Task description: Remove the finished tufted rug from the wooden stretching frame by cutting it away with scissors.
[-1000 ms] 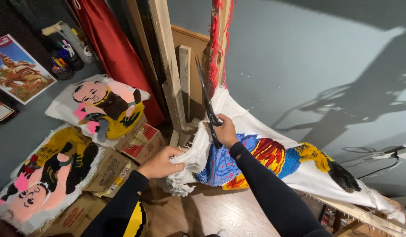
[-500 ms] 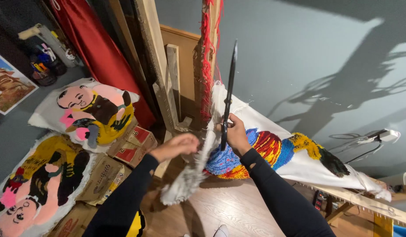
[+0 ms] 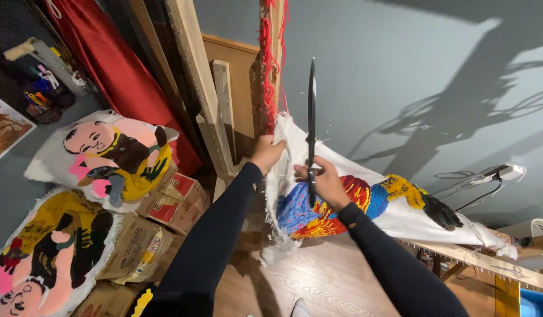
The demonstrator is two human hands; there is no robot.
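Right hand (image 3: pixel 325 183) fingers wrapped round the handles of long dark scissors (image 3: pixel 311 126), blades pointing upward. Left hand (image 3: pixel 266 154) fingers pinched on the frayed white edge of the tufted cloth (image 3: pixel 394 211), stretched on a wooden frame (image 3: pixel 477 257). Pile: blue, red, yellow, coarse.

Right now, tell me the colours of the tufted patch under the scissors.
Blue, red and yellow tufted patch, clearest in the head view.

Probably a rug-tufting workshop (wooden frame (image 3: pixel 189 76), tufted rugs (image 3: pixel 107 155)).
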